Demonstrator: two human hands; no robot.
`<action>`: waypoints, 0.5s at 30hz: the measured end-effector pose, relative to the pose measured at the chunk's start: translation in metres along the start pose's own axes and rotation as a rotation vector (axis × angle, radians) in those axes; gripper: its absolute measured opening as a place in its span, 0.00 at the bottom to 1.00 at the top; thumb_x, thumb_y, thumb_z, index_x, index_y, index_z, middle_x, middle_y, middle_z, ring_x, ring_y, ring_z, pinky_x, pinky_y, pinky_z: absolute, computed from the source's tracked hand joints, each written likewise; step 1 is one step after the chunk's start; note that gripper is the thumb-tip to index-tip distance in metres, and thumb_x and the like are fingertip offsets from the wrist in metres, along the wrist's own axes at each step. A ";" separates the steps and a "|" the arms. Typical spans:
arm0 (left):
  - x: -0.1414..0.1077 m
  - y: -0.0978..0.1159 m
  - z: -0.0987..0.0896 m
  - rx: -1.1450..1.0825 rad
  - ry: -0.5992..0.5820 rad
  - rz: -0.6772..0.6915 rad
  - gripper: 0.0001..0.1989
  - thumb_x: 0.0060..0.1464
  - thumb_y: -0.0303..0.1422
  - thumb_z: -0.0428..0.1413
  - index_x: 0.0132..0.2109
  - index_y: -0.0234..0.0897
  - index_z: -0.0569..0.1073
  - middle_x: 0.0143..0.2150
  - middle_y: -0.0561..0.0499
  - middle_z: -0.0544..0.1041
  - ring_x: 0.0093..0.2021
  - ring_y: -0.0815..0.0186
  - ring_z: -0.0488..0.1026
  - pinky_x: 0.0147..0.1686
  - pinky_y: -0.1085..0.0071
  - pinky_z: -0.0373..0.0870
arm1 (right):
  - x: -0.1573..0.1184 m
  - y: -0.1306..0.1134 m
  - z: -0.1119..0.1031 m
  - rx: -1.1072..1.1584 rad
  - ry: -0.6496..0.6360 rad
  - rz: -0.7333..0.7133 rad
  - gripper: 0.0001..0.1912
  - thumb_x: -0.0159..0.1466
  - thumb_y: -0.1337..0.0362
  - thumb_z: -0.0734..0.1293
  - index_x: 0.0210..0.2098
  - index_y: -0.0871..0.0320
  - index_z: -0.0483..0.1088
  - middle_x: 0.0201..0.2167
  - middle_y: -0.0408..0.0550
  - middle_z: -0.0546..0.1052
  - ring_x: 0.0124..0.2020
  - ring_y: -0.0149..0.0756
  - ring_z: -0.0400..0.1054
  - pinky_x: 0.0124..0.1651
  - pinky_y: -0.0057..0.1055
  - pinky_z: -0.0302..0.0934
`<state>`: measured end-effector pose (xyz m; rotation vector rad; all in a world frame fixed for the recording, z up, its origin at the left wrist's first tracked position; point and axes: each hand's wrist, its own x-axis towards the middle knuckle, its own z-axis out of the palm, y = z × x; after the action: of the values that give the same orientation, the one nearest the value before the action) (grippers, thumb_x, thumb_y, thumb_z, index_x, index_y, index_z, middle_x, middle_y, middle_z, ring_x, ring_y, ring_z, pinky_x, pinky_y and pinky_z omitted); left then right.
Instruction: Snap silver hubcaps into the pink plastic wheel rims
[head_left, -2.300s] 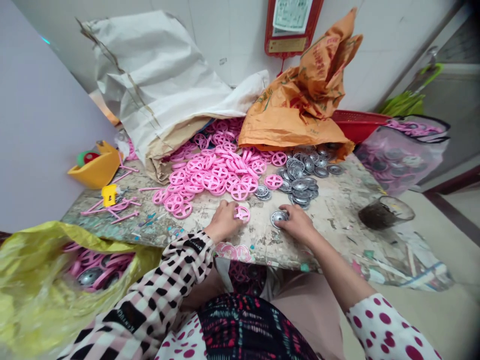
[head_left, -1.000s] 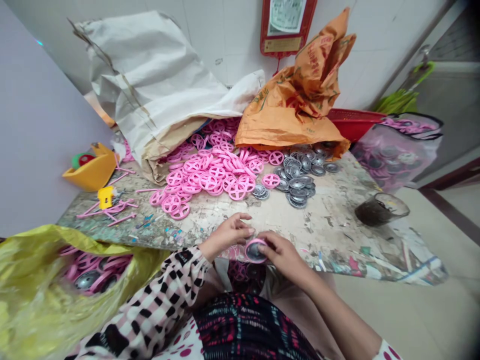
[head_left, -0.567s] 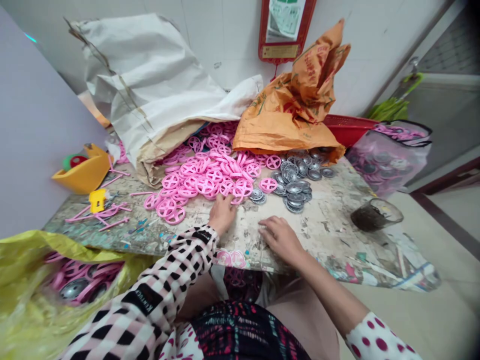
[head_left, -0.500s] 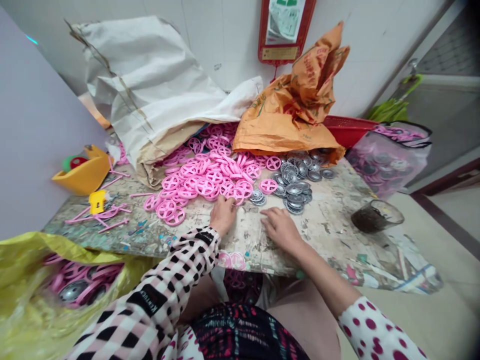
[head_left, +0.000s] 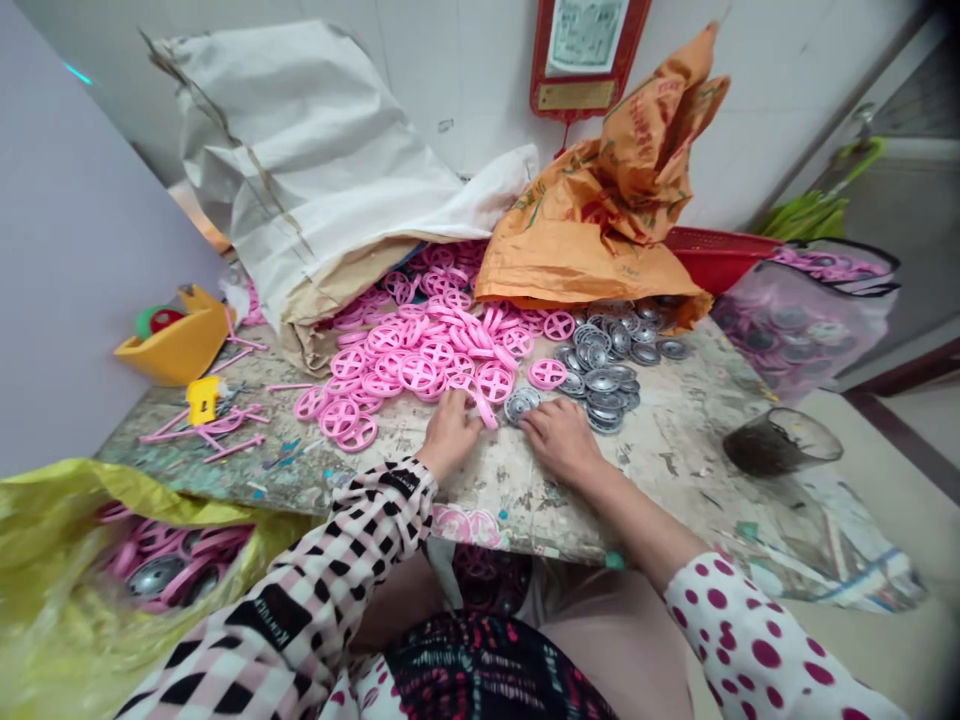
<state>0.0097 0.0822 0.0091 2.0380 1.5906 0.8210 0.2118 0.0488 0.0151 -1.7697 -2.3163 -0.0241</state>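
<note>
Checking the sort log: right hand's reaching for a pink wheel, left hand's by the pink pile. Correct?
The right hand is wrong: the head view shows it beside a silver disc, not anything pink. The left hand is by the pink pile, as you said.

Plastic wheels left, metal hubs right, sacks behind

Paint-spattered counter is carrying a heap of pink plastic wheels. Silver metal discs are lying just right of the heap; pink plastic rods and a yellow plastic piece are lying left of it; a dark-stained glass cup is standing well right of it.
</note>
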 end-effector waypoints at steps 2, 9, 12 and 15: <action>0.004 0.003 0.005 -0.052 -0.031 0.019 0.18 0.48 0.30 0.57 0.47 0.38 0.66 0.46 0.46 0.70 0.46 0.59 0.68 0.45 0.65 0.65 | 0.009 0.009 -0.003 0.032 0.031 0.058 0.18 0.69 0.57 0.55 0.44 0.57 0.74 0.41 0.53 0.74 0.44 0.44 0.61 0.49 0.38 0.52; 0.008 0.021 0.017 -0.057 -0.168 0.014 0.25 0.50 0.32 0.57 0.56 0.41 0.67 0.51 0.44 0.70 0.50 0.54 0.68 0.47 0.62 0.64 | 0.048 0.035 0.001 -0.097 -0.053 0.230 0.24 0.66 0.65 0.57 0.61 0.58 0.61 0.61 0.57 0.62 0.59 0.53 0.52 0.57 0.47 0.48; 0.009 0.023 0.019 0.000 -0.210 0.016 0.22 0.49 0.33 0.57 0.54 0.41 0.70 0.52 0.43 0.70 0.50 0.54 0.68 0.48 0.62 0.64 | 0.045 0.034 0.005 -0.125 -0.113 0.182 0.24 0.67 0.66 0.54 0.61 0.55 0.60 0.60 0.56 0.63 0.58 0.53 0.54 0.59 0.52 0.44; 0.012 0.021 0.023 -0.096 -0.203 -0.006 0.23 0.45 0.29 0.60 0.51 0.40 0.72 0.47 0.45 0.73 0.47 0.56 0.70 0.47 0.65 0.64 | 0.034 0.032 0.005 -0.149 -0.099 0.142 0.23 0.67 0.67 0.54 0.61 0.54 0.61 0.57 0.56 0.66 0.57 0.51 0.56 0.59 0.53 0.42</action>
<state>0.0423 0.0891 0.0077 1.9783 1.4186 0.6525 0.2329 0.0908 0.0124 -2.0484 -2.3026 -0.0894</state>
